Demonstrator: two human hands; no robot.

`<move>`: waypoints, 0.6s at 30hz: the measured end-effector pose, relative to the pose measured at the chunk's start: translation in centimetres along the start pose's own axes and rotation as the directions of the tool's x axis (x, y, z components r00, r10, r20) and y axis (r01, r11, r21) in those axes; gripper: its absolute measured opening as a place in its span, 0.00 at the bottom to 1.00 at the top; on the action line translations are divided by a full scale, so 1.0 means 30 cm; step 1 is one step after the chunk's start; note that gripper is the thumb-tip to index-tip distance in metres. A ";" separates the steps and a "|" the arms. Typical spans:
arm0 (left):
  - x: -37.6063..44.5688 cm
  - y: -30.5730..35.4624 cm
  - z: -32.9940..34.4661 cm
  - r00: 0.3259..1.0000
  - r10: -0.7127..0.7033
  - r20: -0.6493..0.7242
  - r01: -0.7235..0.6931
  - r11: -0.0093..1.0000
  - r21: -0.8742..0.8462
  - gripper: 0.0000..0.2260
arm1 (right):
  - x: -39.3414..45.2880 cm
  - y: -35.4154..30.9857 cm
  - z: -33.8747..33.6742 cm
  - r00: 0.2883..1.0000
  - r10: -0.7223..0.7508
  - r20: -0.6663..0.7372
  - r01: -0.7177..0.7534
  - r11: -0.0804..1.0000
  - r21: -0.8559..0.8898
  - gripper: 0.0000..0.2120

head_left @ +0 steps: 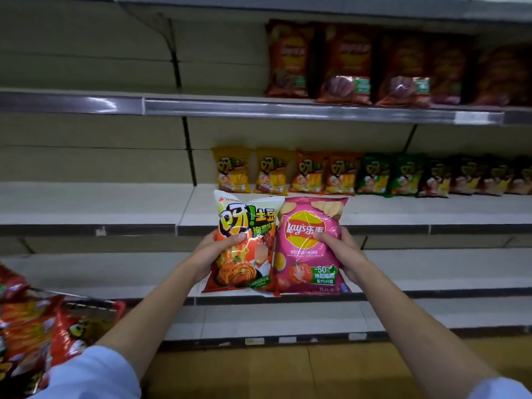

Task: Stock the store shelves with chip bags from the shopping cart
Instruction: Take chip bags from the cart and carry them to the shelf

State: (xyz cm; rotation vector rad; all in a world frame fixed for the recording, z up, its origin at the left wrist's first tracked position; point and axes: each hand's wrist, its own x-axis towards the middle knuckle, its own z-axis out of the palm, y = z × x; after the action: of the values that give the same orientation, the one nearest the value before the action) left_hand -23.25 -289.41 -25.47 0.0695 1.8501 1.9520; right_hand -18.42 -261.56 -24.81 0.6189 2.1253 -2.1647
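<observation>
Nearest, at 7–8 o'clock: cart rim and a heap of red bags in it, blurred. Pale blue sleeves at both bottom corners; bare forearms run up toward centre.

Left hand, just left of centre: fingers behind the orange bag, thumb curled over its front. Bag held upright, white top, orange-red lower half.

Right hand, just right of centre: thumb pressed across the front of the pink bag, fingers wrapped behind its right edge. Bag upright, Lay's logo and tomato print readable.

The two held bags sit side by side, inner edges touching or slightly overlapping; cannot tell which. Both are in the air in front of the shelf edges, resting on nothing.

Behind the bags, at 6 o'clock: two low shelves, white boards with dark front strips. Wood-look floor below.

Farther, middle shelf: small bags stand in a row against the back panel, from 12 toward 3 o'clock — yellow, orange, green, then dark ones, blurred at the far right.

Farthest, upper shelf at 1–2 o'clock: a row of large brown-red bags, upright, print too blurred to read.
</observation>
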 end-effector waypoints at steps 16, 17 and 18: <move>0.062 -0.008 0.493 0.999 0.031 0.014 -0.032 0.996 0.082 0.33 | -0.016 0.010 -0.494 0.999 -0.045 -0.017 0.045 0.998 0.035 0.24; 0.061 -0.007 0.511 0.999 0.040 0.008 -0.040 0.996 0.078 0.34 | -0.009 0.004 -0.511 0.999 -0.045 -0.008 0.046 0.998 0.031 0.24; 0.060 -0.007 0.527 0.999 0.048 0.003 -0.049 0.996 0.071 0.35 | -0.002 -0.002 -0.526 0.999 -0.045 -0.001 0.045 0.999 0.027 0.24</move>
State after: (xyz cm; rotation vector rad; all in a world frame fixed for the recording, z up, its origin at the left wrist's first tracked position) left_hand -19.52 -273.98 -24.56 0.1392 1.9339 1.9170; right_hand -14.46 -246.28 -24.41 0.5787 2.1345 -2.2193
